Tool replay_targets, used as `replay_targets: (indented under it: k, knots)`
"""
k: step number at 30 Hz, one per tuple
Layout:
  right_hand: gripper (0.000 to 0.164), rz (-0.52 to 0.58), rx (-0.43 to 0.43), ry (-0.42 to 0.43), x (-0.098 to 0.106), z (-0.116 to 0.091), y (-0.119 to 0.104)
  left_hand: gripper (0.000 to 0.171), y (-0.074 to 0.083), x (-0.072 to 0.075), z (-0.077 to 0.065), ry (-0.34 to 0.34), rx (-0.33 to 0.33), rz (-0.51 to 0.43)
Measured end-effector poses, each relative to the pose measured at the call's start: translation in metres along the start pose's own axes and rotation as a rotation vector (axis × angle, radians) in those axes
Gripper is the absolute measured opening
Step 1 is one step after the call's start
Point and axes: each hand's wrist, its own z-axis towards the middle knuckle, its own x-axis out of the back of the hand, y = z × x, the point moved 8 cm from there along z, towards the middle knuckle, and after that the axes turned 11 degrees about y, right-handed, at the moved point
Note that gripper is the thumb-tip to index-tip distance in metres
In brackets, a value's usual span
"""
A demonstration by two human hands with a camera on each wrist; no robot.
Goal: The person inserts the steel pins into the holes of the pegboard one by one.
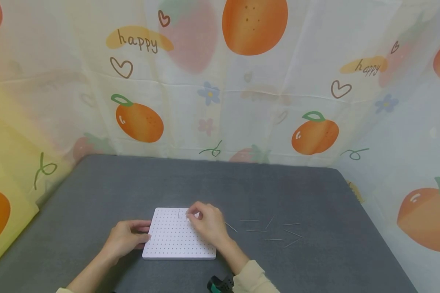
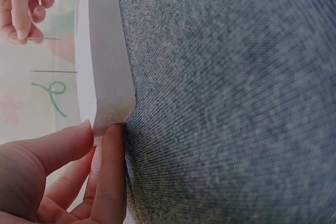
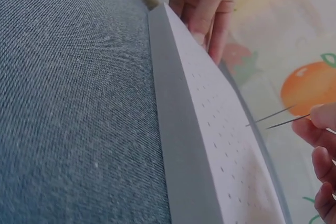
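Out to the right, loose needles (image 1: 256, 231) lay scattered across the grey table (image 1: 333, 248); on the white board (image 1: 172, 244) before me, one standing needle (image 1: 179, 213) rose near the far edge, right beside my work! My right hand (image 1: 210, 221) had thumb and finger pinched tight on another needle (image 3: 288, 121) over the board, and my left hand (image 1: 122, 240) gripped the left edge, thumb and fingers closed on it.

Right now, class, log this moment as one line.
left grip: holds white pegboard, left edge; right grip: pinches pin over pegboard; upright pin: in pegboard; loose pins: right of pegboard
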Motion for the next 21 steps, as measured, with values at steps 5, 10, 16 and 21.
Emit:
replay_targets:
  k: [5, 10, 16, 21]
  knots:
    - [0.004, -0.015, -0.009, -0.007, -0.006, -0.001, -0.001, 0.043, 0.0, 0.0, 0.0, 0.0, -0.001, 0.008]
    - [0.004, -0.032, 0.016, 0.003, -0.01, -0.001, -0.005, 0.043, 0.0, 0.001, 0.0, 0.004, -0.004, 0.016]
    - [0.004, -0.049, 0.027, -0.005, -0.016, -0.002, -0.009, 0.042, 0.0, 0.0, 0.001, 0.0, -0.002, 0.006]
    - [0.002, -0.046, 0.041, -0.008, -0.022, -0.002, -0.012, 0.043, 0.0, 0.001, 0.001, -0.003, -0.009, 0.001]
